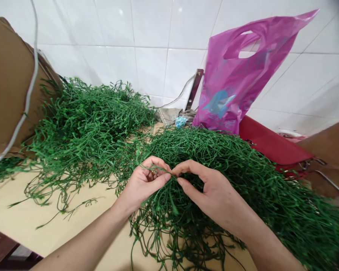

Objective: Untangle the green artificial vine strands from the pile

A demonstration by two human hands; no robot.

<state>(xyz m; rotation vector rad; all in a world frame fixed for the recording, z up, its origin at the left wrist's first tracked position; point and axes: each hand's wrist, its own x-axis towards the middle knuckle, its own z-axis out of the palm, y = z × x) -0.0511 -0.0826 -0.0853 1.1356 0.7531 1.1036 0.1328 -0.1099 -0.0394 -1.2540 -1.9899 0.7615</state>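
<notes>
Both hands meet over a large heap of thin green plant stems (214, 150) with small tufted tips. My left hand (147, 180) pinches a green stem (158, 168) between thumb and fingers. Touching it at the fingertips, my right hand (207, 188) is closed in a pinch at the end of that same stem; whatever sits between its fingertips is too small to make out clearly. Loose stems hang down below the hands toward the table's front edge. A second pile of green stems (93, 116) lies to the left, farther back.
A pink plastic bag (228, 75) stands against the white tiled wall (152, 26), with a red bag (274, 145) on its right. Brown cardboard (11, 86) and a white cable (31, 82) are at left. The pale tabletop (81, 226) shows in front.
</notes>
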